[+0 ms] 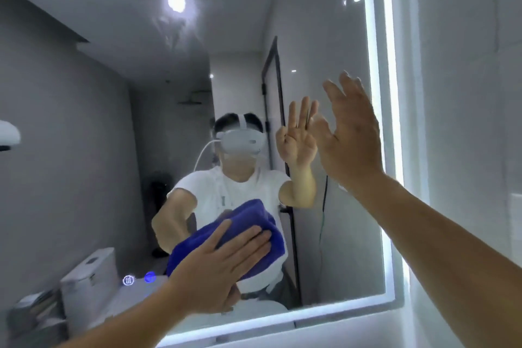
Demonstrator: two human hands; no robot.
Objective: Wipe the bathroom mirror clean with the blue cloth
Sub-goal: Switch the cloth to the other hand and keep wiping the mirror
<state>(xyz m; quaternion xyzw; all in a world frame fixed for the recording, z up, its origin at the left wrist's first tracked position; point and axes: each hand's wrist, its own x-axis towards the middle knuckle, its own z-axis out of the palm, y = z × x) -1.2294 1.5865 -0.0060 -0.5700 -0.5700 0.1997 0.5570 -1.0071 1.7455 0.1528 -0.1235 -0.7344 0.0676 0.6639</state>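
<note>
The bathroom mirror [84, 121] fills most of the view, edged by a lit strip along its right and bottom sides. My left hand [223, 268] lies flat on the folded blue cloth [254, 220] and presses it against the lower middle of the glass. My right hand [347, 138] is raised with fingers spread near the mirror's right part, holding nothing; I cannot tell if it touches the glass. Streaks and smears show on the glass near the reflected ceiling light [176, 3].
The mirror reflects a person in a white shirt with a headset, a toilet [90, 274] at lower left and a dark-framed door. Two lit touch icons [128, 280] glow low on the glass. A white tiled wall [466, 93] stands right of the mirror.
</note>
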